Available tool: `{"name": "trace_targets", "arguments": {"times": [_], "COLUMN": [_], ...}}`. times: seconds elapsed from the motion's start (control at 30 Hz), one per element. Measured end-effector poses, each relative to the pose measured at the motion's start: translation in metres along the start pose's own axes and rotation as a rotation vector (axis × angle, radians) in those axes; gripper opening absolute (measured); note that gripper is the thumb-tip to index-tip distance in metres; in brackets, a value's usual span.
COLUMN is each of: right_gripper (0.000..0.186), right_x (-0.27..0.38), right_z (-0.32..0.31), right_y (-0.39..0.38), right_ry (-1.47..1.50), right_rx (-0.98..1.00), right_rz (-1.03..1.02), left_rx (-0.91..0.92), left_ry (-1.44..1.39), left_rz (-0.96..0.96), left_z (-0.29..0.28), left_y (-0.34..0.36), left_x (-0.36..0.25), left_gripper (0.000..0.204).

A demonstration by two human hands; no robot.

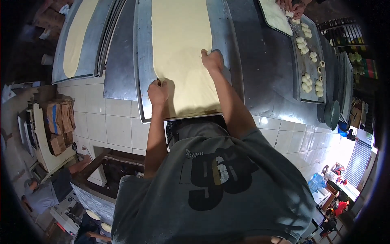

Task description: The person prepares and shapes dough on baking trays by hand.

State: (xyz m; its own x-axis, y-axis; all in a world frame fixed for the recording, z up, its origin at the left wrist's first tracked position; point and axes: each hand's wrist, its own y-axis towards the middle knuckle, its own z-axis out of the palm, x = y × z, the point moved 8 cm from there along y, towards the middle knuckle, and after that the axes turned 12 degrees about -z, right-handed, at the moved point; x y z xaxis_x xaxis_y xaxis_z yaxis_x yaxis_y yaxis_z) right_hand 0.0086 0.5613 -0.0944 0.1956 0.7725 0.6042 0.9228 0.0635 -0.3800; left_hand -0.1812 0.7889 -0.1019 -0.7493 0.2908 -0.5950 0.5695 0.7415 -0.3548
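Observation:
A long pale sheet of rolled dough (183,28) lies in a large metal tray (142,53) in front of me. My left hand (158,92) is curled at the sheet's lower left edge, with thumb and fingers pinching the dough. My right hand (212,62) grips the right edge of the sheet a little farther up. The dough's near end reaches the tray's near rim.
Another dough sheet (77,40) lies on a left tray. At right stand a tray (300,79) of several dough balls, a white-filled pan (273,14) with a co-worker's hands (296,9), and a green tub (331,115). Below left are a wooden frame (95,162) and people (44,191).

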Motion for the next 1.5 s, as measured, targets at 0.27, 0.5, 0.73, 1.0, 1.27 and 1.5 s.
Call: {"name": "trace_targets", "arguments": {"times": [0.27, 0.5, 0.73, 1.0, 1.27, 1.5], "right_gripper": [0.048, 0.06, 0.064, 0.062, 0.058, 0.048], "right_x": [-0.034, -0.039, -0.062, -0.072, -0.078, -0.054], "right_z": [-0.023, -0.008, -0.001, -0.019, -0.023, -0.033], "right_y": [0.039, 0.032, -0.001, -0.039, -0.059, -0.066], "right_ry": [-0.026, -0.151, -0.007, -0.094, -0.209, -0.232], "right_rx": [-0.407, 0.033, 0.213, 0.225, 0.247, -0.057], "right_rz": [-0.264, -0.362, -0.252, -0.313, -0.295, -0.501], "left_rx": [0.004, 0.141, 0.065, 0.001, 0.034, 0.059], "left_ry": [-0.115, 0.352, 0.2, 0.132, -0.068, 0.072], "left_rz": [-0.001, 0.066, 0.1, 0.124, 0.197, 0.223], "left_z": [-0.03, -0.012, -0.024, -0.025, -0.032, -0.038], "left_y": [-0.017, -0.003, -0.02, -0.041, -0.072, -0.076], "left_x": [-0.007, 0.02, 0.019, 0.03, 0.023, 0.055], "left_gripper": [0.029, 0.036, 0.032, 0.031, 0.042, 0.021]}}
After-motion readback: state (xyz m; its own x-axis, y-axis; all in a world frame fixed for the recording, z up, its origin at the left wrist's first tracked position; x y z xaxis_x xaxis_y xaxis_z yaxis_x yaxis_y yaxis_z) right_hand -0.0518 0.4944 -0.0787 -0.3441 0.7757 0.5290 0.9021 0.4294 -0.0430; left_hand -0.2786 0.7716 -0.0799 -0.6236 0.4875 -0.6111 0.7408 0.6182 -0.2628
